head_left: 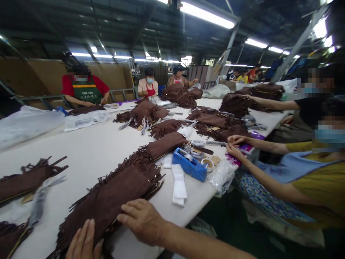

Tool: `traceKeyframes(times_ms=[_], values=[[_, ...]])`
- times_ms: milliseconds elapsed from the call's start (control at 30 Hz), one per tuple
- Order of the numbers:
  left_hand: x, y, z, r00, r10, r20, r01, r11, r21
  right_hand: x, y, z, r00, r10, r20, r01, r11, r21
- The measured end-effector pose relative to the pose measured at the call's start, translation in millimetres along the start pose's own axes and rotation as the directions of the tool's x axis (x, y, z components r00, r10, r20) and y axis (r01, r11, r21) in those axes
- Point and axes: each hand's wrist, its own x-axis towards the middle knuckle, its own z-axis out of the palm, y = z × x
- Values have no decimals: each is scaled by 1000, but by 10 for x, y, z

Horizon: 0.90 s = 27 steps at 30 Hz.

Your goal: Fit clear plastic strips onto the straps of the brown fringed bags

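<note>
A brown fringed suede bag (107, 201) lies at the near end of a row of such bags on the white table (91, 151). My left hand (83, 244) rests flat on the bag's near edge with its fingers stretched out. My right hand (142, 219) lies palm down at the bag's right edge, fingers curled lightly onto it. Neither hand grips anything that I can see.
A blue tape dispenser (190, 163), tape rolls (208, 163) and white folded strips (179, 185) lie right of the bags. More brown fringed bags (27, 180) are heaped along the table. A seated person's hands (233, 145) work at the right edge; other workers sit at the far side.
</note>
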Motion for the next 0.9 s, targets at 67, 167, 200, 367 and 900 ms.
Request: traceKeyframes(times_ms=[67, 167, 200, 367, 900], values=[[-9, -28, 15, 996, 72, 44, -72, 997, 8, -268, 185, -196, 983, 179, -30, -178, 984, 27], [55, 21, -120, 984, 150, 97, -152, 988, 13, -639, 534, -567, 884, 463, -65, -463, 886, 6], [83, 51, -168, 983, 149, 105, -152, 988, 14, -743, 648, -690, 848, 524, -77, -527, 850, -14], [155, 130, -221, 991, 45, 128, -46, 999, 4, -1142, 995, -1012, 831, 555, 39, -547, 827, -131], [549, 1600, -298, 917, -247, 313, 372, 815, -445, -1368, 1284, -782, 676, 736, 29, -733, 668, 131]])
